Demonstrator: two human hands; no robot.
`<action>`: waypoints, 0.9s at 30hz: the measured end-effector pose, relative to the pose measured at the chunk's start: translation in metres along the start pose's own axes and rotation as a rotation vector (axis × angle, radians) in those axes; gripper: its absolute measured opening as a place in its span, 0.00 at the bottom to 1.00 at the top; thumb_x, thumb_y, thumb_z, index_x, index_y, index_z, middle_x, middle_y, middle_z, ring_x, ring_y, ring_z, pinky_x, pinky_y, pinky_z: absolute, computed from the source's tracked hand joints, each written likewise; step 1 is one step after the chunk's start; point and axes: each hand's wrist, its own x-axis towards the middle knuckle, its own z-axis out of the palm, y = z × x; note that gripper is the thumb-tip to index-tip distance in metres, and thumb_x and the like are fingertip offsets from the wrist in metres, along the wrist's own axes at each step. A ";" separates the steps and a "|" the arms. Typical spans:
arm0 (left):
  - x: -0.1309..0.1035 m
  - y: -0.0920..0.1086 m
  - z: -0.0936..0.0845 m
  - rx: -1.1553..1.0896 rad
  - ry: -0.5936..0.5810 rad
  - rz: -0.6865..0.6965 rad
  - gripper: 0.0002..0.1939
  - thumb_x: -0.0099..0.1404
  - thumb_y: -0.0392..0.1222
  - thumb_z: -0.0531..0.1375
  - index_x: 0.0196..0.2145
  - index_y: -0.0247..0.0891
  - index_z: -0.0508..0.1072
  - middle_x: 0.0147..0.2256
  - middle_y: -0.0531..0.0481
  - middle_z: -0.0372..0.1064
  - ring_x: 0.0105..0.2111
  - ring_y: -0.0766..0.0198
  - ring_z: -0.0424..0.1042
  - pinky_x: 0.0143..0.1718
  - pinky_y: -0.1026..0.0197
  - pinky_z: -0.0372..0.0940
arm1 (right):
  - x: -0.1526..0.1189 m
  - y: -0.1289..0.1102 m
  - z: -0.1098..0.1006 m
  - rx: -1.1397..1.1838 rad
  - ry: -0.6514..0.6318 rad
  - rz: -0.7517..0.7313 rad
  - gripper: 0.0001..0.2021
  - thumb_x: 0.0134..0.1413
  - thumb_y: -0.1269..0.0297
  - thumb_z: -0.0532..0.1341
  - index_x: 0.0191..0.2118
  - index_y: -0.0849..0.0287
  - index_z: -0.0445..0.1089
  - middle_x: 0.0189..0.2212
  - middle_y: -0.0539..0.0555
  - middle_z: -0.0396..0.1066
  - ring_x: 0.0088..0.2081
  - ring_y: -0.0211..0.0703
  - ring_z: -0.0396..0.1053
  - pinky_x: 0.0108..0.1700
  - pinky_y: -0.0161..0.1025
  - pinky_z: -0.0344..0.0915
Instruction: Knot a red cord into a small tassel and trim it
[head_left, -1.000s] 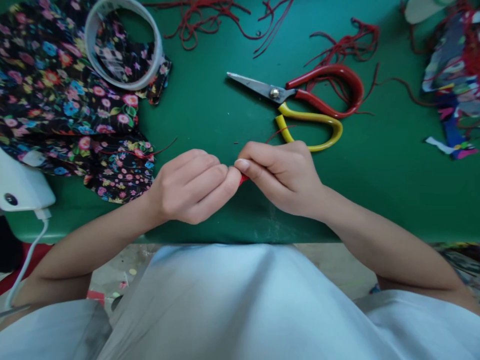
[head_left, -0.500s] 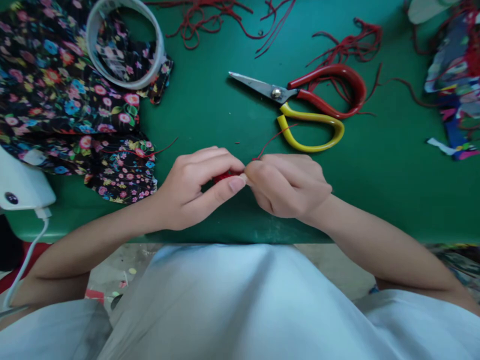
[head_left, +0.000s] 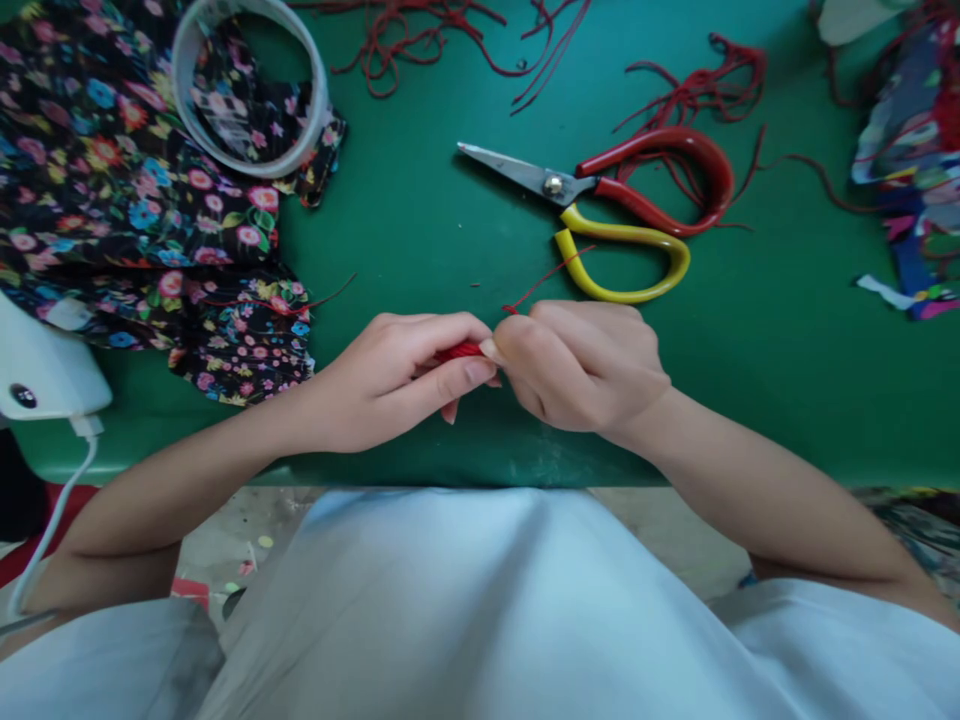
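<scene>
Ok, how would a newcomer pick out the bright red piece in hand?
On the green table, just inside its near edge, the bare left hand and right hand meet. Partly hidden in the left hand's grasp is a bright red, ribbed piece; unlike the thin, dark red cords lying loose farther back, it is held.

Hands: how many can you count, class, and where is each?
2: the left hand, holding a red piece, and the right hand beside it, near the scissors.

Lt. blue top (head_left: 480, 610) (short slvs (head_left: 112, 655)).
</scene>
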 end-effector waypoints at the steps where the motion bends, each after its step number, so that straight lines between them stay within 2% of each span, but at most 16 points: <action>1: 0.000 0.000 0.001 0.001 -0.005 0.006 0.13 0.74 0.43 0.52 0.33 0.37 0.70 0.24 0.55 0.72 0.23 0.72 0.70 0.25 0.70 0.62 | 0.000 0.000 0.000 0.007 -0.002 0.001 0.17 0.67 0.70 0.49 0.25 0.57 0.64 0.17 0.47 0.54 0.20 0.34 0.54 0.23 0.38 0.50; 4: 0.001 -0.001 0.002 -0.006 -0.005 0.011 0.15 0.75 0.39 0.50 0.30 0.37 0.69 0.27 0.54 0.73 0.22 0.74 0.70 0.26 0.71 0.63 | -0.001 -0.001 0.002 0.061 -0.012 0.035 0.16 0.67 0.71 0.50 0.26 0.58 0.63 0.18 0.46 0.57 0.21 0.33 0.55 0.24 0.36 0.51; 7: 0.001 -0.001 0.002 0.016 0.027 0.024 0.15 0.75 0.38 0.50 0.29 0.37 0.67 0.25 0.55 0.71 0.20 0.74 0.67 0.24 0.71 0.62 | -0.001 -0.001 0.004 0.169 -0.042 0.110 0.15 0.67 0.70 0.50 0.27 0.59 0.64 0.19 0.46 0.61 0.21 0.31 0.58 0.25 0.32 0.54; 11: -0.001 -0.003 0.001 0.159 0.051 0.073 0.12 0.73 0.35 0.51 0.30 0.36 0.69 0.23 0.57 0.70 0.19 0.74 0.67 0.24 0.71 0.62 | 0.000 0.000 0.002 0.306 -0.170 0.240 0.16 0.69 0.65 0.49 0.29 0.59 0.65 0.21 0.46 0.68 0.23 0.30 0.64 0.26 0.29 0.58; 13: -0.001 -0.006 0.002 0.308 0.092 0.141 0.13 0.72 0.34 0.52 0.29 0.37 0.69 0.24 0.56 0.71 0.21 0.73 0.69 0.26 0.70 0.63 | 0.001 0.001 0.000 0.356 -0.214 0.283 0.17 0.70 0.64 0.49 0.29 0.59 0.66 0.21 0.46 0.69 0.23 0.29 0.64 0.25 0.29 0.57; 16: -0.003 -0.011 0.005 0.592 0.217 0.285 0.14 0.71 0.35 0.51 0.28 0.38 0.69 0.24 0.55 0.71 0.24 0.70 0.71 0.27 0.68 0.62 | 0.004 0.003 -0.001 0.411 -0.250 0.317 0.18 0.71 0.62 0.48 0.30 0.59 0.66 0.20 0.46 0.67 0.22 0.29 0.63 0.24 0.30 0.56; 19: -0.004 -0.016 0.010 0.790 0.325 0.404 0.14 0.71 0.33 0.50 0.29 0.39 0.70 0.22 0.55 0.68 0.23 0.69 0.69 0.26 0.66 0.61 | 0.007 0.005 -0.003 0.478 -0.285 0.339 0.18 0.71 0.61 0.48 0.30 0.59 0.66 0.21 0.46 0.66 0.22 0.29 0.62 0.26 0.30 0.57; 23: -0.003 -0.021 0.013 0.867 0.422 0.563 0.13 0.70 0.30 0.51 0.30 0.38 0.70 0.20 0.56 0.64 0.22 0.69 0.67 0.27 0.66 0.62 | 0.009 0.006 -0.005 0.555 -0.311 0.362 0.18 0.71 0.60 0.48 0.30 0.59 0.66 0.21 0.45 0.65 0.22 0.28 0.61 0.27 0.30 0.58; 27: -0.003 -0.023 0.010 0.917 0.436 0.644 0.10 0.70 0.30 0.53 0.34 0.36 0.72 0.23 0.53 0.68 0.23 0.69 0.67 0.27 0.65 0.62 | 0.011 0.005 -0.005 0.570 -0.321 0.371 0.18 0.71 0.61 0.48 0.30 0.59 0.66 0.21 0.45 0.64 0.22 0.28 0.60 0.26 0.30 0.57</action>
